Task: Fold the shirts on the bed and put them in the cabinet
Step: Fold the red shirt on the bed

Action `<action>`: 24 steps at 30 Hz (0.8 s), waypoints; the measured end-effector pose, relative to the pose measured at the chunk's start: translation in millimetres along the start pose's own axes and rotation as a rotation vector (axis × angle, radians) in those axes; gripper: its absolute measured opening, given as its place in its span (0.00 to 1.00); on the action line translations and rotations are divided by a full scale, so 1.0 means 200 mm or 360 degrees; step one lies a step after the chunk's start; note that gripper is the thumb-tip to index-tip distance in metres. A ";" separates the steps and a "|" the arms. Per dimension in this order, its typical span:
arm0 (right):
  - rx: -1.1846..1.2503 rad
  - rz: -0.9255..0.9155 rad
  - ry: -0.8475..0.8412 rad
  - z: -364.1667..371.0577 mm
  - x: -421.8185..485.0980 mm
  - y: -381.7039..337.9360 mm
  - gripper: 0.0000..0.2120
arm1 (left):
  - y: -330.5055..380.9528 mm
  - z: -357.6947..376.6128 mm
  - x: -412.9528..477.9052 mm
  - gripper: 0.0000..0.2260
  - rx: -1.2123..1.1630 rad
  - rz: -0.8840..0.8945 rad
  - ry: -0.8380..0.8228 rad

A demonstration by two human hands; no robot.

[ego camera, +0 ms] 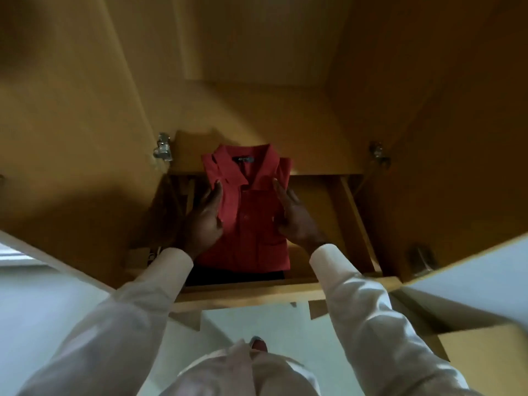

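Note:
A folded red polo shirt (248,212) lies collar-away inside the open wooden cabinet (257,110), on top of a dark folded garment (234,277) whose edge shows at the near side. My left hand (204,221) lies flat against the shirt's left side with straight fingers. My right hand (297,218) lies against its right side, fingers straight and pointing toward the collar. Both arms are in white sleeves.
Two cabinet doors stand open, the left door (71,132) and the right door (457,138), with metal hinges (163,147) at the sides. A wooden front ledge (243,295) runs below the shirt. Pale floor (257,321) lies beneath.

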State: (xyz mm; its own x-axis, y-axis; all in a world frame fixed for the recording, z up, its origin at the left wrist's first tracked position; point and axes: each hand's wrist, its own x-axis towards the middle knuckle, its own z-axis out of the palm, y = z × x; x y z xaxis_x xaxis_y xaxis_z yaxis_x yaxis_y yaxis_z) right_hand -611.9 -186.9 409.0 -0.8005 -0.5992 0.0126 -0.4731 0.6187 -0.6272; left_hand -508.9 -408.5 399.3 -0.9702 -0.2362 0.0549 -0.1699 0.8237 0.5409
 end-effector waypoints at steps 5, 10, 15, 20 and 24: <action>0.0171 0.0064 -0.0439 0.20 0.14 0.19 0.46 | -0.18 0.14 -0.01 0.25 0.0126 -0.0286 -0.0211; 0.0363 0.0303 -0.0629 0.29 0.23 0.32 0.46 | -0.31 0.25 0.03 0.28 0.0204 -0.0413 -0.0321; 0.0481 0.0552 -0.0707 0.34 0.26 0.38 0.43 | -0.17 0.27 0.09 0.25 0.0344 -0.0664 -0.0439; -0.0197 0.0469 -0.0413 0.39 0.20 0.38 0.29 | -0.09 0.30 0.05 0.21 0.0722 -0.0784 -0.0420; -0.0303 0.0448 -0.0439 0.43 0.14 0.36 0.26 | -0.03 0.37 0.04 0.19 0.0509 -0.0875 -0.0491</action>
State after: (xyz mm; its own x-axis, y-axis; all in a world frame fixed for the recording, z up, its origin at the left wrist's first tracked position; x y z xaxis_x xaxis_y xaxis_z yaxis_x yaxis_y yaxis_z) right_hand -637.7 -202.2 297.6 -0.7920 -0.4910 -0.3629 -0.3306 0.8446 -0.4211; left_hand -527.5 -377.0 334.0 -0.7259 -0.5437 -0.4212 -0.6460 0.7492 0.1462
